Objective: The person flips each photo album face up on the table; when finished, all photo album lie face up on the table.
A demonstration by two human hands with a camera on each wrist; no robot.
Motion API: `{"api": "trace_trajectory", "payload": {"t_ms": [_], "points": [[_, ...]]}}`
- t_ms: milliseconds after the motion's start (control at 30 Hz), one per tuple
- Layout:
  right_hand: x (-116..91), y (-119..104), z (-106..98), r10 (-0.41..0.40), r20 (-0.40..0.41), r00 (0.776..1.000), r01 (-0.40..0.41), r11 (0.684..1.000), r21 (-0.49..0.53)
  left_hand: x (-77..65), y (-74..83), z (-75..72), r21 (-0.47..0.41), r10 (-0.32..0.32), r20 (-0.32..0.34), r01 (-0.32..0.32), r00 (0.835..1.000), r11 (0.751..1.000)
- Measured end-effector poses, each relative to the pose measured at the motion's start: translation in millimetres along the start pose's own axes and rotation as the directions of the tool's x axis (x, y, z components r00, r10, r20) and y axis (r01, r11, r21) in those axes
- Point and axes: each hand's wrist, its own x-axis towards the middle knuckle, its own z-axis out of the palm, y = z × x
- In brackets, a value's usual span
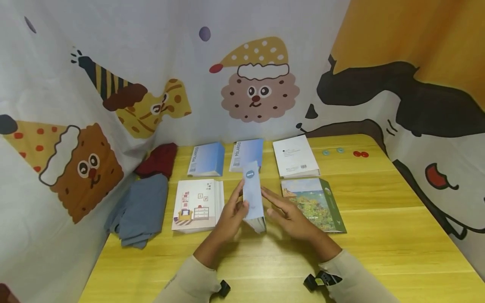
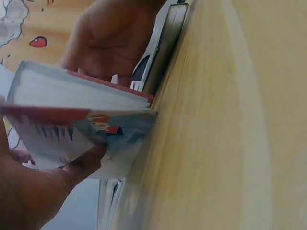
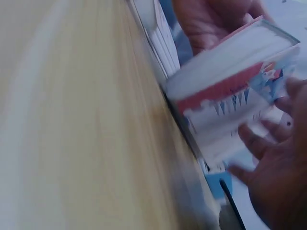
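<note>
A photo album (image 1: 253, 193) with a light blue spine stands tilted above the middle of the table, its pages facing down. My left hand (image 1: 233, 214) grips its left side, the thumb lying on the cover in the left wrist view. My right hand (image 1: 293, 219) is at the album's right side with fingers extended. In the right wrist view these fingers (image 3: 256, 141) are spread and blurred beside the illustrated red, white and blue cover (image 3: 230, 108); whether they touch it is hard to tell.
Several more albums surround the hands: a room-picture one (image 1: 195, 206), two blue ones (image 1: 204, 159) (image 1: 248, 153), a white one (image 1: 295, 155) and a landscape one (image 1: 308, 202). Grey-blue cloth (image 1: 142, 210) and dark red cloth (image 1: 157, 162) lie left; red (image 1: 360, 154) and teal discs (image 1: 339, 150) lie far right.
</note>
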Motion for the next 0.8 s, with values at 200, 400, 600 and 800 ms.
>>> {"api": "trace_trajectory", "payload": {"t_ms": [200, 400, 600, 800], "points": [[0.4, -1.7, 9.1, 0.113, 0.003, 0.994, -0.106, 0.944, -0.313, -1.0, 5.6, -9.3, 0.118, -0.019, -0.096, 0.030, 0.995, 0.993], [-1.0, 0.4, 11.4, 0.224, -0.008, 0.975, -0.203, 0.866, -0.457, -2.4, 12.9, -22.2, 0.202, -0.007, -0.168, 0.041, 0.986, 0.979], [-0.3, -3.6, 12.5, 0.269, 0.006, 0.963, -0.225, 0.817, -0.530, -5.5, 18.3, -30.1, 0.333, -0.042, -0.165, 0.096, 0.985, 0.938], [-1.0, -2.5, 13.0, 0.271, -0.006, 0.963, -0.222, 0.776, -0.591, -8.3, 18.3, -38.9, 0.380, -0.112, -0.132, 0.154, 0.985, 0.912]]}}
